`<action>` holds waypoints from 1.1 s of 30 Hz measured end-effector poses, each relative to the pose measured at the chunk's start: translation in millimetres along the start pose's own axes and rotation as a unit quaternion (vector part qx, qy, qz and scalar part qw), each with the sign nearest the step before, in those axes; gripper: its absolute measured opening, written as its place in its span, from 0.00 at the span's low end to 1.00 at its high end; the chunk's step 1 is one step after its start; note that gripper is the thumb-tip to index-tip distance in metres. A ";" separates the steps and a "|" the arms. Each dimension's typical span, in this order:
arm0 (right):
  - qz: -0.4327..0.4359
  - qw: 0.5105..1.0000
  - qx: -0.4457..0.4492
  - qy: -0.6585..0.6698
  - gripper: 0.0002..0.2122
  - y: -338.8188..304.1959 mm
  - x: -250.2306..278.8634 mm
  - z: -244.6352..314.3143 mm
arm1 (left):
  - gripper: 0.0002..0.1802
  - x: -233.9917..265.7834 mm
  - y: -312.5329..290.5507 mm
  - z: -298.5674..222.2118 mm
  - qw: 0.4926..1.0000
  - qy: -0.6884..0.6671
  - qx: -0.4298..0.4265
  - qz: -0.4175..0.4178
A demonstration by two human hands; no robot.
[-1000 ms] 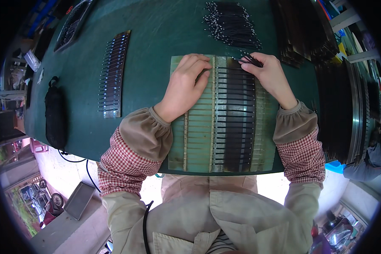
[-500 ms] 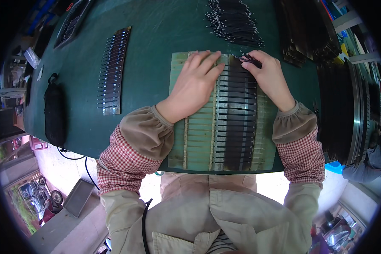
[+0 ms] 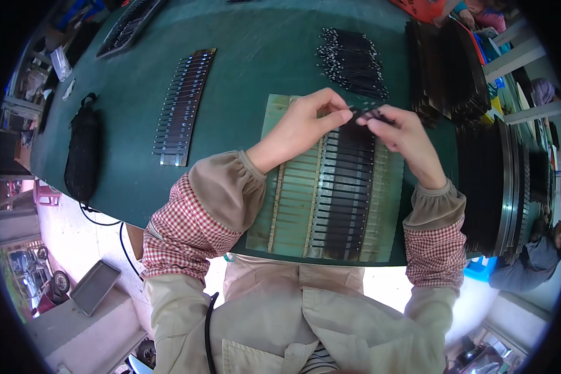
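A pale green slotted board [image 3: 293,212] lies before me at the table's near edge. Across its right half runs a dark strip [image 3: 343,212] with a row of thin black wire-like pieces set crosswise on it. Above the board's far end, my left hand [image 3: 308,124] pinches a thin black piece between thumb and fingers. Close beside it, my right hand [image 3: 408,134] grips several such black pieces with pale tips; its fingertips are slightly blurred. A pile of similar black pieces [image 3: 353,62] lies beyond my hands.
A finished-looking strip with crosswise pieces [image 3: 184,109] lies left on the green table [image 3: 255,56]. Further left are a black pouch [image 3: 82,153] and a dark tray [image 3: 128,28]. Stacks of dark strips [image 3: 445,71] stand at the right. Other people are partly visible at the right edge.
My left hand has lifted off the board and moved right, fingers now pinched beside my right hand. My right hand has shifted slightly right and nearer me. The view has shifted a little.
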State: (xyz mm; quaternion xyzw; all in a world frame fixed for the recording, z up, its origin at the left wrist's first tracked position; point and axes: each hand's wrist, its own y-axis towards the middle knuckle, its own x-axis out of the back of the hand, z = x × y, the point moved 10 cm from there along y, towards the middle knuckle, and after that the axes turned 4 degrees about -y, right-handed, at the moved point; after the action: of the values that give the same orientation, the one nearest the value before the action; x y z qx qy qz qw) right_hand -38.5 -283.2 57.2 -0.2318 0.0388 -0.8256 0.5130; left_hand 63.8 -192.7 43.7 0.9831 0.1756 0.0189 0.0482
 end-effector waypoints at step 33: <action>-0.115 0.986 0.066 -0.101 0.07 33.9 20.4 -33.6 | 0.05 18.4 -18.8 -11.4 0.945 0.265 -0.172 -0.089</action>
State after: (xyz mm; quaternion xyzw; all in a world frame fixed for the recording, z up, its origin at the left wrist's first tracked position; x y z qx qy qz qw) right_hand -32.1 -322.7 24.2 -0.2822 -0.0945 -0.8524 0.4299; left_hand 74.0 -167.8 53.5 0.8997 0.2627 0.3044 0.1700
